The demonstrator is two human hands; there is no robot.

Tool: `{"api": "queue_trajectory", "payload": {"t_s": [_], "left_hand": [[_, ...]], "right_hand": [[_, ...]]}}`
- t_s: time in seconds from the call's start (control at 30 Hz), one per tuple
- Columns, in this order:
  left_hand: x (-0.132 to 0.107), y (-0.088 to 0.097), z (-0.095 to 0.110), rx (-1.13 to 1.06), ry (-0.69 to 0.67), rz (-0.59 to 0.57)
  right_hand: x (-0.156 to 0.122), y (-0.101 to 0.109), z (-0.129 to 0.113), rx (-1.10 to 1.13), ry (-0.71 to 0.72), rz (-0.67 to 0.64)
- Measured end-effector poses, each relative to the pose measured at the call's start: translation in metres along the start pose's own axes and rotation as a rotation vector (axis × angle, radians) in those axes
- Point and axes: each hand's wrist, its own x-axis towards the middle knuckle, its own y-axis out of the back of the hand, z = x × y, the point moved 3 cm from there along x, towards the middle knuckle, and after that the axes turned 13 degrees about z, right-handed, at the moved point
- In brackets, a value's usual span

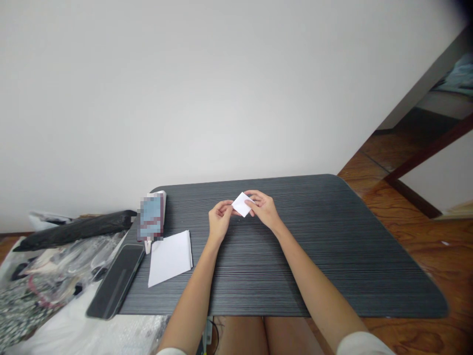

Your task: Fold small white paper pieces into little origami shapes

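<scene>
Left hand [219, 219] and right hand [266, 211] have fingers [254, 193] clamped on white paper square [241, 203]; even pressure should keep edges aligned.

this looks like a room in a home: a small dark tabletop [332, 256] with rounded corners stands against a plain pale wall [221, 88], on a glossy wood-grain floor [447, 276]. clear plastic bags [88, 261] and a patterned cloth [15, 310] lie heaped at the left, in household clutter. at the right, past the wall's end, bluish cloth [461, 74] shows in a dim space.
</scene>
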Motion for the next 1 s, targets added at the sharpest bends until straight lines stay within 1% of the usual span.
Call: {"api": "queue_trajectory", "payload": {"t_s": [0.13, 0.2, 0.3, 0.47, 0.67, 0.87, 1.0], "left_hand": [[-0.0003, 0.0014, 0.0046, 0.025, -0.118, -0.052], [-0.0006, 0.0023, 0.0066, 0.064, -0.162, -0.051], [-0.0011, 0.0026, 0.0081, 0.120, -0.192, -0.043], [-0.0004, 0.0028, 0.0075, 0.120, -0.198, -0.033], [0.0003, 0.0042, 0.0077, 0.118, -0.215, -0.014], [-0.0006, 0.0046, 0.0067, 0.134, -0.194, 0.067], [-0.0002, 0.0061, 0.0065, 0.148, -0.177, 0.121]], "right_hand": [[0.0000, 0.0019, -0.0020, 0.014, -0.026, 0.026], [-0.0002, 0.0021, -0.0031, 0.018, -0.033, 0.027], [-0.0003, 0.0022, -0.0044, 0.018, -0.021, 0.031], [-0.0004, 0.0026, -0.0056, 0.017, -0.024, 0.028], [-0.0013, 0.0016, -0.0043, 0.031, -0.053, -0.005], [-0.0022, 0.0004, -0.0068, 0.024, -0.053, -0.053], [-0.0041, -0.0003, -0.0098, 0.036, -0.039, -0.133]]}}
